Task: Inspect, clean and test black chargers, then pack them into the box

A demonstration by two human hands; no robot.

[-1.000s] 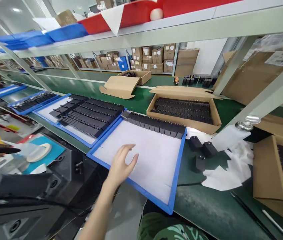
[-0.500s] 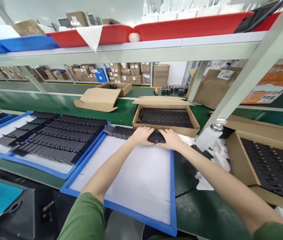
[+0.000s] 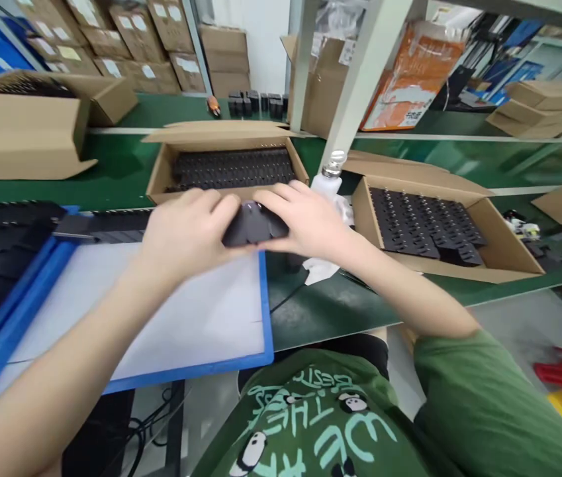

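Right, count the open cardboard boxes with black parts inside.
3: a box at the back left, a middle box just beyond the left hand and right hand, and a box right of the white bottle. Others may be hidden.

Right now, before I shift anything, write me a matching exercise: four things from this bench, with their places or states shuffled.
Things
1. Left hand and right hand
2. Metal-topped bottle
3. Blue-rimmed tray
4. Orange carton

Places and states
A. At the foot of the shelf post
B. White surface, dark row along the far edge
C. Holding black blocks between them
D. Farther back, right of the post

Right pairs: 1-C, 2-A, 3-B, 4-D
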